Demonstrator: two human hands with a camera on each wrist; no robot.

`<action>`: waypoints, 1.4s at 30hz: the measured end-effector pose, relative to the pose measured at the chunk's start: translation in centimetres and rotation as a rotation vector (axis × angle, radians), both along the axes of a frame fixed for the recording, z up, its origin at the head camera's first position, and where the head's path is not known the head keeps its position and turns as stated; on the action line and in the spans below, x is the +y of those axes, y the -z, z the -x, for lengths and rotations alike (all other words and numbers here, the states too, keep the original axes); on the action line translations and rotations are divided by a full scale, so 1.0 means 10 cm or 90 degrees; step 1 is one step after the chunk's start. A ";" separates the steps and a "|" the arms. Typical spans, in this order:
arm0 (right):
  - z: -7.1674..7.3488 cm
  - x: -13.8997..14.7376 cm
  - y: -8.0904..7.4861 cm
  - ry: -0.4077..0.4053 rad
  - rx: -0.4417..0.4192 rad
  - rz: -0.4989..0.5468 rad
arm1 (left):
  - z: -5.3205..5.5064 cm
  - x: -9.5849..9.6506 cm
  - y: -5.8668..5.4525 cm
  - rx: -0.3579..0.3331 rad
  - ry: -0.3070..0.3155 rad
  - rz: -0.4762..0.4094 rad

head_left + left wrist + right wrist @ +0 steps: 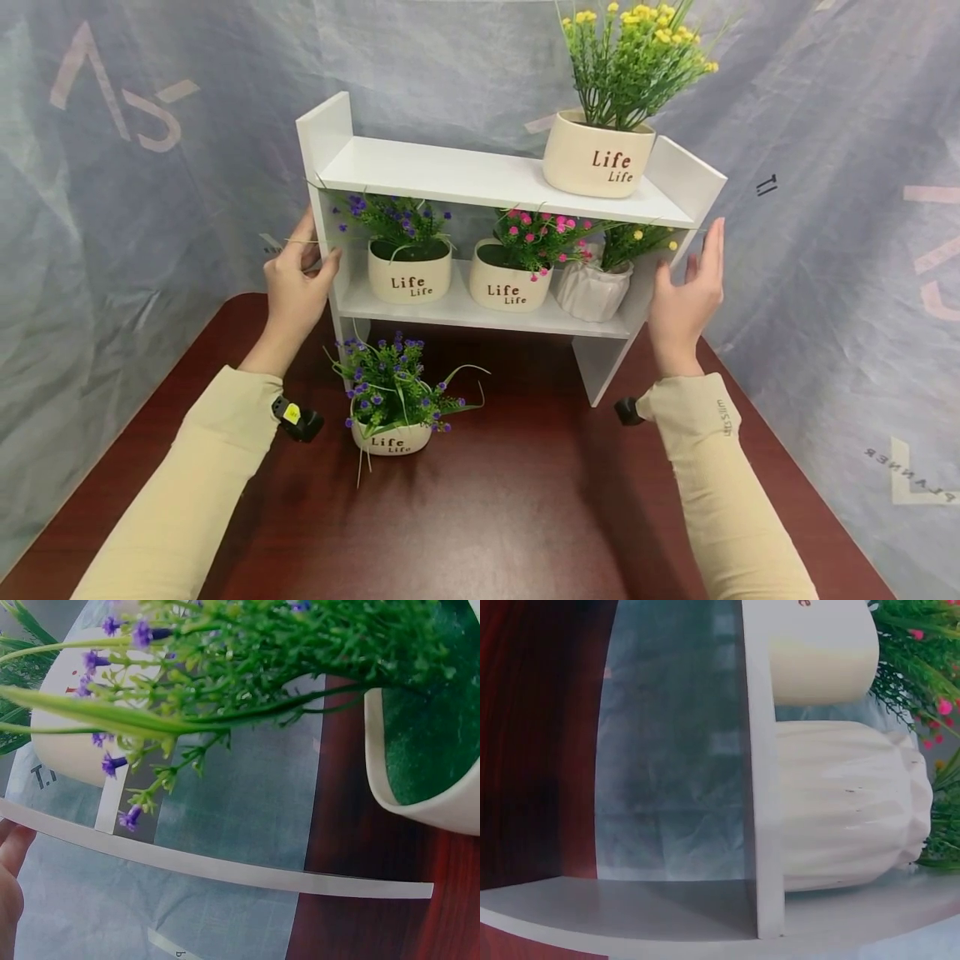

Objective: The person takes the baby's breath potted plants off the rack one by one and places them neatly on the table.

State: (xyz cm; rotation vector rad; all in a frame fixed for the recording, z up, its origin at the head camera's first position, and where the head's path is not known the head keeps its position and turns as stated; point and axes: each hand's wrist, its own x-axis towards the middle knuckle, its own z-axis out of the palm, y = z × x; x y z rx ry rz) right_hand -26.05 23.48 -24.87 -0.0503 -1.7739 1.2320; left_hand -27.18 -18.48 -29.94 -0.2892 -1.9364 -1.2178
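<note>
A white two-tier shelf stands on the table between my hands. My left hand is at its left side panel, thumb by the front edge; some fingers are partly hidden behind the panel. Beside the right panel, my right hand has its fingers extended upward and thumb near the front edge. The upper board bears a cream pot of yellow flowers. Below it sit a purple-flower pot, a pink-flower pot and a white ribbed pot with yellow blooms.
Another cream pot with purple flowers stands on the dark red table, before the shelf's left leg; its long leaves spread sideways. A grey printed curtain hangs behind and at both sides.
</note>
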 end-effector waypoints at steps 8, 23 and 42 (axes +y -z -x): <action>-0.02 -0.02 -0.14 0.004 0.007 -0.022 | 0.01 0.00 0.00 -0.001 0.004 -0.001; 0.11 0.09 -0.24 -0.022 0.015 -0.016 | -0.01 -0.03 0.00 -0.014 -0.003 0.000; 0.08 0.07 -0.16 -0.051 0.030 -0.007 | -0.12 -0.09 -0.10 -0.075 0.105 -0.053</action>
